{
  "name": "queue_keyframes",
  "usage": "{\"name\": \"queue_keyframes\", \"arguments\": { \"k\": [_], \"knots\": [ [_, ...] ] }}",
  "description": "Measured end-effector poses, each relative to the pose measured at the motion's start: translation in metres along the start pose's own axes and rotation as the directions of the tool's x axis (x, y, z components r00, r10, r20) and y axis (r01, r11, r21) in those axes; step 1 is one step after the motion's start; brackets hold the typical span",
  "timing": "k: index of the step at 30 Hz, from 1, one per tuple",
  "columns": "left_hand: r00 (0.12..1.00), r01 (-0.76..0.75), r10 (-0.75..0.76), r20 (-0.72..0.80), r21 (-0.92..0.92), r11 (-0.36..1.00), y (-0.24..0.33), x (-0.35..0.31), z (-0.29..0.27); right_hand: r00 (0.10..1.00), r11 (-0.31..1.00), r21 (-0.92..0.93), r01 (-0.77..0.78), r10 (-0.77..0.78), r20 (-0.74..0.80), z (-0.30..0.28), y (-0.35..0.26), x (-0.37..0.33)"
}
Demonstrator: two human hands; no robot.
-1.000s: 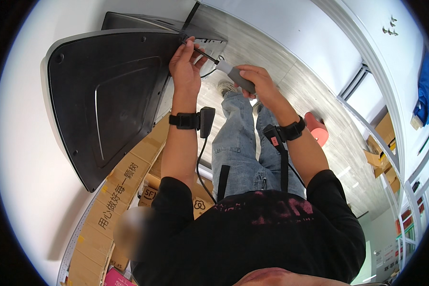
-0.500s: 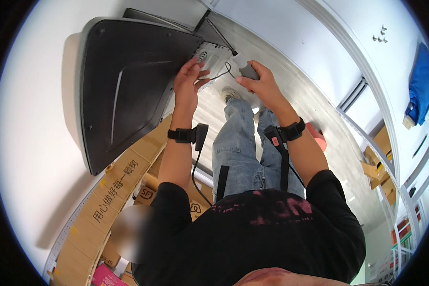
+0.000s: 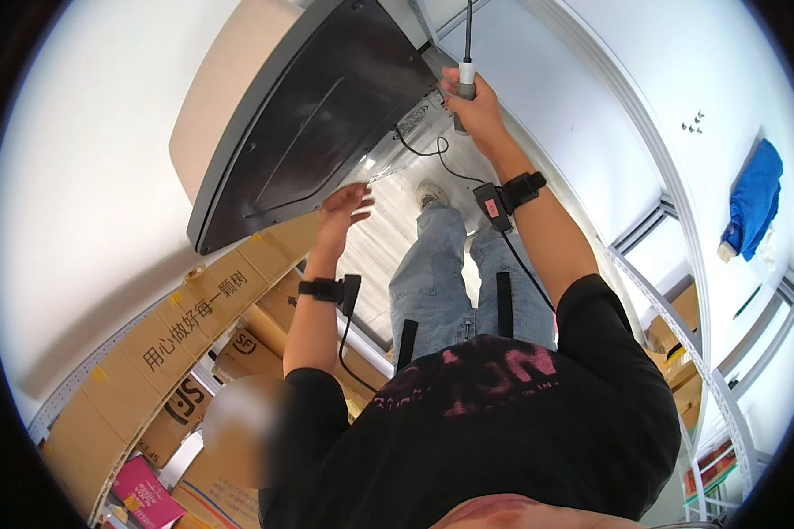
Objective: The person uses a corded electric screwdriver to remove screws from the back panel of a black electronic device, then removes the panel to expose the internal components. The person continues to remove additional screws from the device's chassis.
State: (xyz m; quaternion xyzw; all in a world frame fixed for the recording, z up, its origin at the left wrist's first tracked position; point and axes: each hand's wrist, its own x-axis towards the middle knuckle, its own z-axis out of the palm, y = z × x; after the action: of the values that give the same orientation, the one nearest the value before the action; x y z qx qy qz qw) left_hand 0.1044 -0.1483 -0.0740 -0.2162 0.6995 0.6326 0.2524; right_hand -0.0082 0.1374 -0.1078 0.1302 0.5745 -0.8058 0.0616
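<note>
A large black flat panel, seen from its back, stands tilted on the pale floor in front of me. My left hand is open with its fingers spread, just under the panel's lower edge, and holds nothing. My right hand is raised by the panel's far corner. It is closed around the grey handle of a slim tool whose dark shaft points up and away. A thin black cable loops from the panel's connector area toward my right wrist. Both wrists wear black bands.
Printed cardboard boxes are stacked at my left, with a pink box low down. White metal shelving runs along my right, and a blue cloth lies there. My jeans and a shoe stand below the panel.
The view has swung, so the panel now sits higher and nearer. My left hand has come off the panel's connector area and dropped lower. My right hand has risen, now gripping the long-shafted tool.
</note>
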Motion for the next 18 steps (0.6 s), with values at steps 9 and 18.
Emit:
{"name": "queue_keyframes", "arguments": {
  "k": [9, 18],
  "knots": [
    [0.953, -0.001, -0.046, -0.301, -0.156, 0.988, -0.014, -0.038, -0.040, 0.997, 0.999, 0.036, -0.034, 0.036, -0.064, 0.020, 0.005, -0.003],
    [0.955, -0.102, -0.105, -0.276, -0.643, 0.759, -0.008, -0.038, -0.033, 0.991, 0.954, 0.277, -0.114, 0.130, -0.040, 0.022, 0.000, -0.001]
  ]
}}
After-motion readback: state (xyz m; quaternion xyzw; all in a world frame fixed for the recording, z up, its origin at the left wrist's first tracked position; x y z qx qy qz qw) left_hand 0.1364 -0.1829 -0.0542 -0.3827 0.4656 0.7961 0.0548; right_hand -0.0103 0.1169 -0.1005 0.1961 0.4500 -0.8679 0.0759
